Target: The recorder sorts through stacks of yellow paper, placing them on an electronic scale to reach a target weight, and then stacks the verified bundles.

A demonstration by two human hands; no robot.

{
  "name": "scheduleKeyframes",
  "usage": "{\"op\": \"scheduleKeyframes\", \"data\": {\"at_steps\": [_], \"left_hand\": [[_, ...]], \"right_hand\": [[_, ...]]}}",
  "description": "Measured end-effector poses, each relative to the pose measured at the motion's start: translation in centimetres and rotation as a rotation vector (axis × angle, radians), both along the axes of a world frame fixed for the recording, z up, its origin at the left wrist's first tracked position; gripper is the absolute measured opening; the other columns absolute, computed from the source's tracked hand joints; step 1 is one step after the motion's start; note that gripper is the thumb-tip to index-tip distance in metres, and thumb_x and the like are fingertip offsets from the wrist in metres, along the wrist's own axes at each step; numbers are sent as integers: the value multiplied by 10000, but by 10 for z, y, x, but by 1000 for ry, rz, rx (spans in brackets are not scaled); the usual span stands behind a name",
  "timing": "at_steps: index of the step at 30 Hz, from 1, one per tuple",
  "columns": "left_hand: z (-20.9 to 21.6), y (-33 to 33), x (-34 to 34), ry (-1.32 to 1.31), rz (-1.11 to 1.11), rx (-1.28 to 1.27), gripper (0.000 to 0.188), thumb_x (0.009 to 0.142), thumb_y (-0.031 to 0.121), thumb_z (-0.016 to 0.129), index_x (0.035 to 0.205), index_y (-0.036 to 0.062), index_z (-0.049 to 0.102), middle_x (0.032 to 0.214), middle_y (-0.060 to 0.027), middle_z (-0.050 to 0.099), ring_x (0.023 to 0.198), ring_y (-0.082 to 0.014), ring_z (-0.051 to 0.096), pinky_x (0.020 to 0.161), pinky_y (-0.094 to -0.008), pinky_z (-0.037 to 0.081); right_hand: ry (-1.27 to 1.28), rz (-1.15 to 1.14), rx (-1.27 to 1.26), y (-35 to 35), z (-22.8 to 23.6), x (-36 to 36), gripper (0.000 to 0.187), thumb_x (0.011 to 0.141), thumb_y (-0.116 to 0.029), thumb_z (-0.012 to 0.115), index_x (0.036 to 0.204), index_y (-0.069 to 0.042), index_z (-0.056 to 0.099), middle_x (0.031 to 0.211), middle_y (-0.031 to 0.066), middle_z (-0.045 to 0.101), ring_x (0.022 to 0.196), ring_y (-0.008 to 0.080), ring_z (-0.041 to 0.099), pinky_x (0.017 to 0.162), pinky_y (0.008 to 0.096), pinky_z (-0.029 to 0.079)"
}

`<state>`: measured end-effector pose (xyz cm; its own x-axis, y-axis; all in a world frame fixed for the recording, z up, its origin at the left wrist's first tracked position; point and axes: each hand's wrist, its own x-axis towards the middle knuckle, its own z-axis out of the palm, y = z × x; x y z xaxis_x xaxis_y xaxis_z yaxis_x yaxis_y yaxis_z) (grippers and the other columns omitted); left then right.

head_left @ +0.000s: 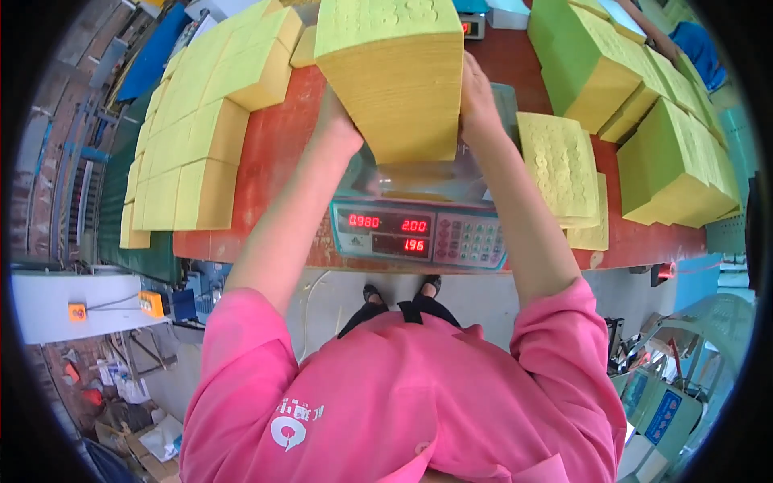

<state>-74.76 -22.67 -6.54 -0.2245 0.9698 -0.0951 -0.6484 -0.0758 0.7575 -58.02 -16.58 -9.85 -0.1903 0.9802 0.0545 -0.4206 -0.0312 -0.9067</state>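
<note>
A tall stack of yellow paper (pixel 394 97) with an embossed top sheet stands upright between my two hands, over a digital weighing scale (pixel 419 233) whose display glows red. My left hand (pixel 341 125) presses the stack's left side, its fingers mostly hidden behind the paper. On the opposite side, my right hand (pixel 478 101) lies against the stack with its fingers pointing away from me. Whether the stack's base touches the scale's metal plate cannot be made out. Just right of the scale, a lower pile of embossed yellow sheets (pixel 555 165) rests on the red table (pixel 270 173).
Rows of yellow paper blocks (pixel 193 153) line the table's left side. More tall yellow stacks (pixel 676 165) stand at the right. Beyond them a co-worker's arm (pixel 656 32) reaches in. A second scale (pixel 473 26) sits at the far edge, partly hidden.
</note>
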Motion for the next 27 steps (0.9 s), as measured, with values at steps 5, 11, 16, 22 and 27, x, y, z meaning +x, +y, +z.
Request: {"op": "scheduleKeyframes", "data": {"at_steps": [5, 11, 16, 22, 27], "left_hand": [[4, -67, -44, 159, 121, 35, 565, 991, 429, 434, 1378, 20, 390, 1378, -153, 462, 1194, -296, 525, 1024, -463, 411], [-48, -195, -99, 287, 296, -244, 410, 964, 358, 514, 1146, -5, 566, 1131, -165, 622, 1063, -292, 600, 949, -417, 471], [-85, -243, -107, 167, 367, -421, 316, 955, 276, 527, 1093, -3, 581, 1078, -152, 627, 1021, -263, 604, 917, -387, 478], [-80, -231, -107, 163, 310, -363, 282, 947, 256, 539, 1057, 1, 589, 1069, -149, 626, 997, -249, 606, 898, -370, 481], [-63, -221, -115, 184, 285, -321, 273, 946, 248, 541, 1056, 2, 591, 1052, -145, 631, 982, -242, 609, 893, -363, 483]], "right_hand": [[-159, -183, 99, -97, 40, 56, 412, 986, -302, 491, 1277, -19, 560, 1247, 99, 596, 1151, 167, 551, 934, 310, 429], [-114, -87, -133, -197, -6, 124, 293, 979, -107, 458, 1211, 22, 583, 1078, 118, 653, 966, 180, 631, 808, 290, 491], [-25, -122, -386, -243, -37, 132, 252, 975, -83, 465, 1152, 24, 608, 965, 102, 677, 859, 188, 648, 792, 323, 509], [85, -167, -363, -254, -33, 107, 241, 976, -94, 473, 1130, 18, 620, 960, 102, 673, 857, 184, 642, 812, 333, 511], [88, -178, -333, -254, -30, 99, 236, 974, -92, 478, 1126, 17, 621, 963, 104, 673, 872, 186, 643, 826, 350, 518]]}}
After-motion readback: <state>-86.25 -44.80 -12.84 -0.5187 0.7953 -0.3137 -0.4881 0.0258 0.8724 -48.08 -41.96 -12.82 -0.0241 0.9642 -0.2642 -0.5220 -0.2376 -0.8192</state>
